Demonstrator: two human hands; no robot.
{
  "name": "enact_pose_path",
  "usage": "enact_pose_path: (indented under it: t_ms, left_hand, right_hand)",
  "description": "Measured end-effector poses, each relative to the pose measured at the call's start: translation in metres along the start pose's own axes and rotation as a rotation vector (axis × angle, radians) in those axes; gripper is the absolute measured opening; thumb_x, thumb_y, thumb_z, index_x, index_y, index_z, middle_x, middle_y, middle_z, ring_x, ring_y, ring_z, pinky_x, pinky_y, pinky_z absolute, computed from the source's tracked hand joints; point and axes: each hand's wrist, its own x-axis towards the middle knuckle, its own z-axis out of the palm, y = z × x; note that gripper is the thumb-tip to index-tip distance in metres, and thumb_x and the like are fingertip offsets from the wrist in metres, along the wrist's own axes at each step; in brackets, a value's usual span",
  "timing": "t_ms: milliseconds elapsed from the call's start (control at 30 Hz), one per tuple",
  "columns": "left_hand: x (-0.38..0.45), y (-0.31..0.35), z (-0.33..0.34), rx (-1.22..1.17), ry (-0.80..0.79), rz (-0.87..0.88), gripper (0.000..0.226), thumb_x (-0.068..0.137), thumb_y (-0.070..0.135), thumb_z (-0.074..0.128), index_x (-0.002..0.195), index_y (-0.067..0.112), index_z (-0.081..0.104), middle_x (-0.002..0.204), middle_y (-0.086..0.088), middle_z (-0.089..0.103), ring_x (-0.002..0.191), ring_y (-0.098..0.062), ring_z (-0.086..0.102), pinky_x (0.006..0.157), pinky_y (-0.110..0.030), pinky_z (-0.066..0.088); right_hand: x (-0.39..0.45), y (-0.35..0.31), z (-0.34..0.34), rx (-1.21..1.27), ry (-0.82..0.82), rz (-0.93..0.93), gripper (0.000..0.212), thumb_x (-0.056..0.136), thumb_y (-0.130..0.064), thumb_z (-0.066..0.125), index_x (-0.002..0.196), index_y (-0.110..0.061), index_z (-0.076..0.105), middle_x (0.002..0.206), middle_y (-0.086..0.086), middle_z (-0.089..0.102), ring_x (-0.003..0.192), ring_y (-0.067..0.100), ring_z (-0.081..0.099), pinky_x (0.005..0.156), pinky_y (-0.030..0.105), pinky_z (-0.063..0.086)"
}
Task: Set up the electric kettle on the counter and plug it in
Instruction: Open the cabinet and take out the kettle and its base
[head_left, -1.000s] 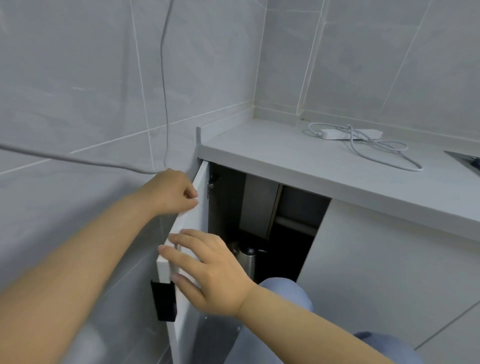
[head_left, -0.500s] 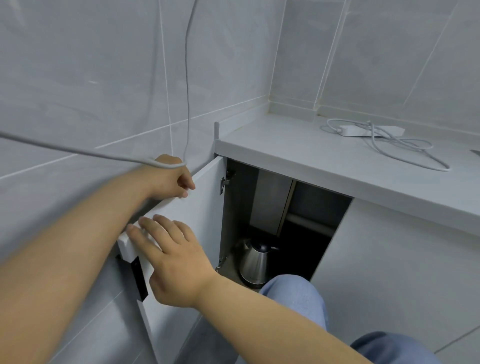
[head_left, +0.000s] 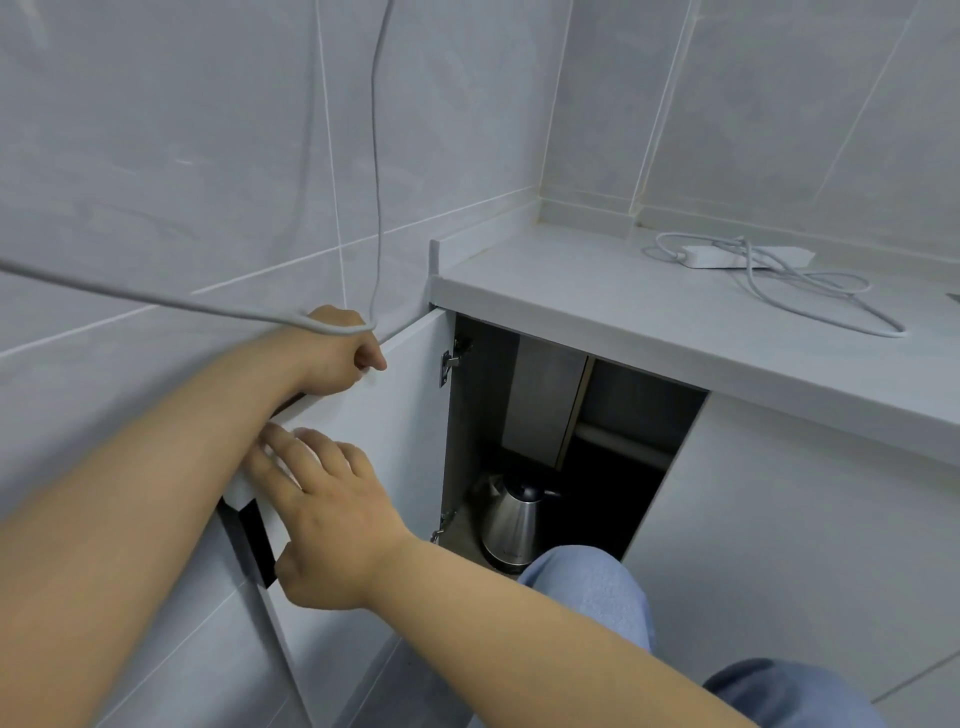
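A stainless steel electric kettle (head_left: 511, 525) with a black lid stands upright on the floor of the open cabinet under the grey counter (head_left: 597, 306). The white cabinet door (head_left: 400, 415) is swung wide toward the left wall. My left hand (head_left: 332, 353) is closed over the door's top edge. My right hand (head_left: 327, 514) lies on the door's outer edge, fingers spread on its inner face and thumb wrapped behind, beside the black handle (head_left: 260, 540). A white power strip (head_left: 727, 256) with a coiled cord lies at the back of the counter.
A grey cable (head_left: 378, 156) hangs down the tiled left wall and runs across my left hand. My knee in blue jeans (head_left: 592, 587) is in front of the opening, just below the kettle. A closed white door (head_left: 805, 545) is to the right.
The cabinet door has swung further open toward the left wall with both hands on it. The kettle inside has come into fuller view.
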Motion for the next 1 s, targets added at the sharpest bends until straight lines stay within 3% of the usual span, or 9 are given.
enact_pose_path:
  t_ms: [100,167,233,333,433,600,767,1000]
  left_hand:
    - [-0.003,0.002,0.003,-0.024,0.028,-0.011,0.026,0.090,0.017,0.061,0.115,0.023,0.068,0.117,0.001,0.065,0.112,-0.018,0.058,0.101,-0.033,0.043]
    - [-0.004,0.003,0.007,-0.022,0.059,-0.015,0.027,0.091,0.023,0.060,0.117,0.023,0.066,0.117,0.001,0.063,0.112,-0.018,0.057,0.101,-0.034,0.042]
    - [-0.007,0.006,0.012,-0.021,0.098,-0.010,0.022,0.090,0.025,0.060,0.112,0.024,0.067,0.111,0.003,0.062,0.107,-0.018,0.057,0.096,-0.032,0.043]
    - [-0.011,0.018,0.022,-0.081,0.182,0.000,0.010,0.086,0.023,0.062,0.080,0.031,0.063,0.089,0.009,0.064,0.092,-0.017,0.060,0.084,-0.032,0.048]
    - [-0.011,0.040,0.034,-0.148,0.192,0.000,0.007,0.086,0.026,0.061,0.080,0.025,0.064,0.075,0.013,0.060,0.080,-0.016,0.059,0.077,-0.033,0.051]
    - [-0.006,0.063,0.059,-0.192,0.158,0.013,0.012,0.089,0.032,0.058,0.081,0.025,0.063,0.074,0.009,0.059,0.079,-0.016,0.057,0.064,-0.028,0.044]
    - [0.000,0.091,0.090,-0.246,0.130,0.033,0.011,0.092,0.031,0.056,0.083,0.027,0.060,0.067,0.010,0.054,0.069,-0.010,0.053,0.061,-0.027,0.040]
    - [0.013,0.114,0.130,-0.311,0.075,0.061,0.010,0.093,0.027,0.056,0.085,0.026,0.063,0.061,0.007,0.055,0.063,-0.008,0.055,0.058,-0.022,0.041]
  right_hand:
    - [-0.005,0.006,-0.003,0.035,0.012,-0.016,0.094,0.068,-0.006,0.068,0.150,-0.008,0.022,0.156,0.011,0.021,0.138,0.035,0.021,0.112,0.045,0.021]
    - [-0.011,0.013,-0.002,0.051,0.064,-0.005,0.084,0.071,-0.002,0.065,0.147,-0.001,0.029,0.148,0.019,0.033,0.131,0.039,0.032,0.106,0.046,0.029]
    - [-0.018,0.020,0.001,0.025,0.162,0.014,0.062,0.075,-0.001,0.063,0.134,0.004,0.046,0.124,0.024,0.050,0.107,0.042,0.047,0.085,0.047,0.041]
    - [-0.029,0.038,0.000,-0.037,0.300,0.052,0.025,0.085,-0.011,0.051,0.104,0.000,0.062,0.091,0.017,0.056,0.077,0.035,0.052,0.063,0.039,0.042]
    - [-0.042,0.061,-0.007,-0.044,0.344,0.143,0.020,0.089,-0.015,0.044,0.086,-0.004,0.060,0.077,0.011,0.054,0.066,0.029,0.049,0.054,0.039,0.042]
    - [-0.068,0.092,-0.028,-0.015,0.280,0.296,0.012,0.091,-0.011,0.053,0.092,-0.007,0.064,0.084,0.008,0.062,0.075,0.024,0.055,0.063,0.041,0.050]
    - [-0.096,0.124,-0.044,-0.012,0.281,0.392,0.015,0.096,-0.017,0.051,0.098,-0.011,0.065,0.091,0.003,0.064,0.083,0.019,0.058,0.074,0.039,0.051]
    - [-0.123,0.167,-0.055,-0.029,0.308,0.508,0.021,0.099,-0.027,0.049,0.089,-0.015,0.064,0.079,-0.003,0.061,0.072,0.011,0.055,0.068,0.032,0.049]
